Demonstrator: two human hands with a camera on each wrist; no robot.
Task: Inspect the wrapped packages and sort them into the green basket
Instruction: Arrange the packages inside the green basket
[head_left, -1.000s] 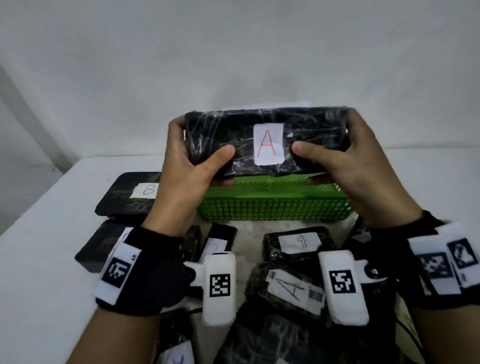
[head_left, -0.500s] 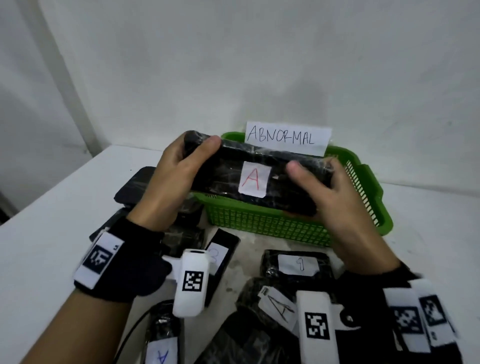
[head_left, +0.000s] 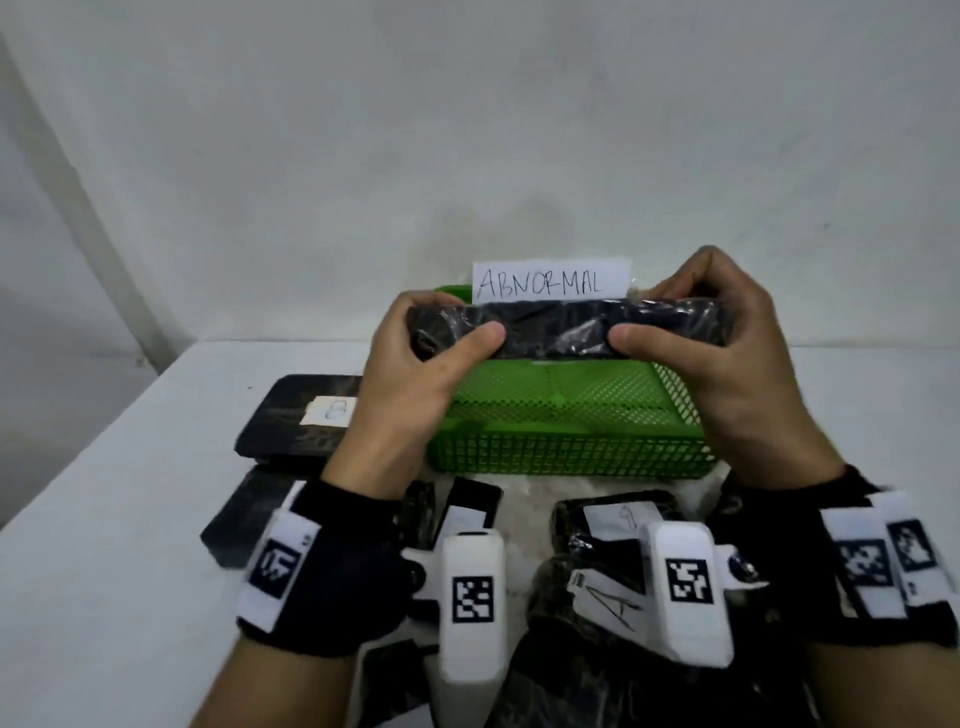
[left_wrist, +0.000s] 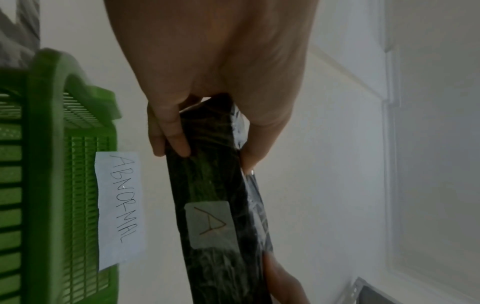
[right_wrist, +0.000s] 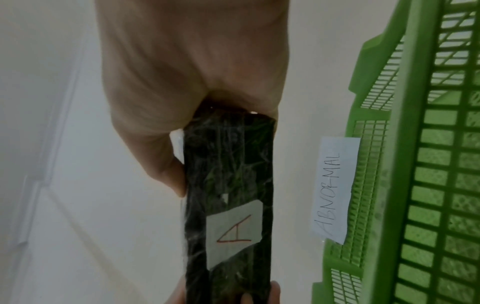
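Observation:
A long black film-wrapped package (head_left: 561, 330) hangs level above the green basket (head_left: 566, 457). My left hand (head_left: 415, 364) grips its left end and my right hand (head_left: 717, 343) grips its right end, thumbs on the near side. In the head view its label faces away. The left wrist view shows the package (left_wrist: 221, 205) with a white label marked A (left_wrist: 210, 224). The same package (right_wrist: 228, 185) and label (right_wrist: 233, 232) appear in the right wrist view. A white ABNORMAL sign (head_left: 550, 279) stands on the basket's far rim.
Several black wrapped packages lie on the white table in front of and left of the basket: one marked B (head_left: 306, 415), one marked 9 (head_left: 618, 519), one marked A (head_left: 602, 603). A white wall stands close behind the basket. The table's left edge (head_left: 93, 441) runs diagonally.
The package has been rolled so that its A label, facing me before, now faces away. It stays above the basket, held at both ends.

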